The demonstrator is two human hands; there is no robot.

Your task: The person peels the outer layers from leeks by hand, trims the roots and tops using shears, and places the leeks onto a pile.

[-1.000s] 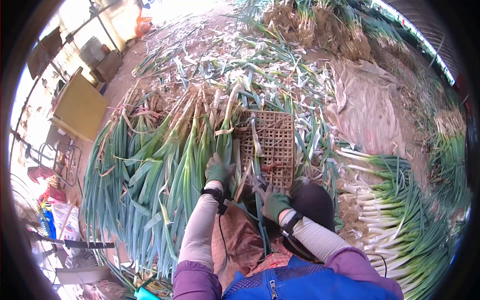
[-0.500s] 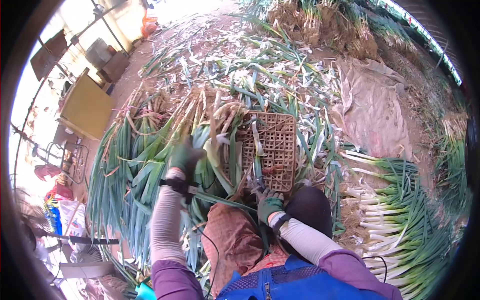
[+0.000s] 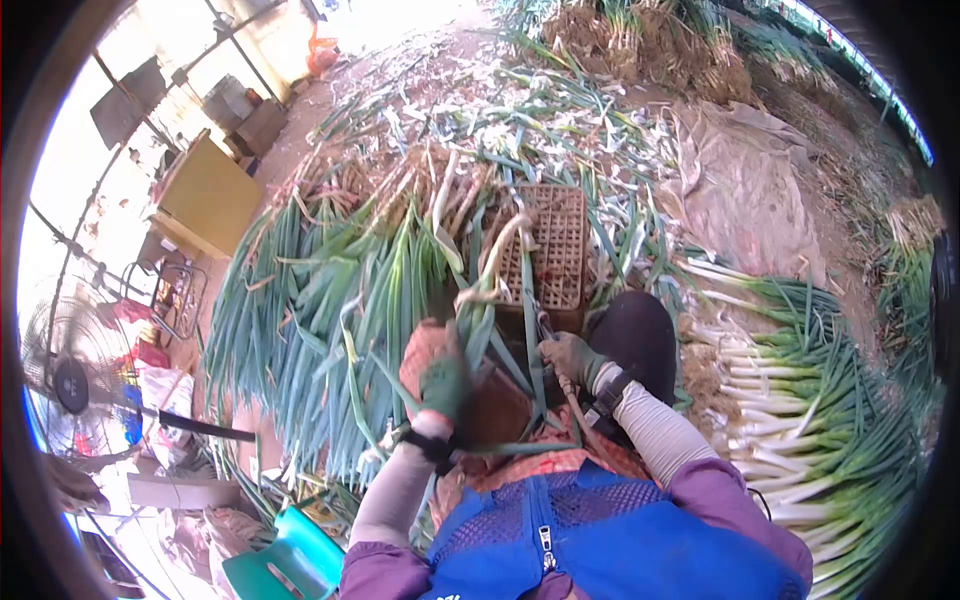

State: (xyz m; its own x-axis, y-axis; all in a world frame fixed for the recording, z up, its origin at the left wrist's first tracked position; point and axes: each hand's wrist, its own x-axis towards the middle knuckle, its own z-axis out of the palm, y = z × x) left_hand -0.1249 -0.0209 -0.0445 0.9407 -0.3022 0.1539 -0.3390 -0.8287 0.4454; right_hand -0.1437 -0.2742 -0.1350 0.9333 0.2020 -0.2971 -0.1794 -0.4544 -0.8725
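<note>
My left hand (image 3: 445, 383), in a green glove, is blurred above my cloth-covered left knee (image 3: 428, 345). It appears closed on the leaves of a long spring onion (image 3: 498, 255), whose pale, bent stem rises over the front of a brown plastic crate (image 3: 563, 235). My gloved right hand (image 3: 575, 358) is closed around a slim metal-tipped tool (image 3: 544, 322); a brown hose-like line trails from it toward my lap. Green leaves hang just left of that tool. Left of the crate lies a big heap of untrimmed spring onions (image 3: 310, 300), roots pointing away from me.
Cleaned spring onions (image 3: 770, 395) lie in a row at right, white ends toward me. Peelings (image 3: 600, 130) litter the ground ahead. A beige sheet (image 3: 745, 190) lies beyond. At left are a fan (image 3: 72, 382), a green plastic seat (image 3: 290, 560) and a yellowish board (image 3: 208, 195).
My left hand has come back from the heap toward my lap, and a spring onion now stands before the crate. My right hand has risen and shifted right. The view has tilted.
</note>
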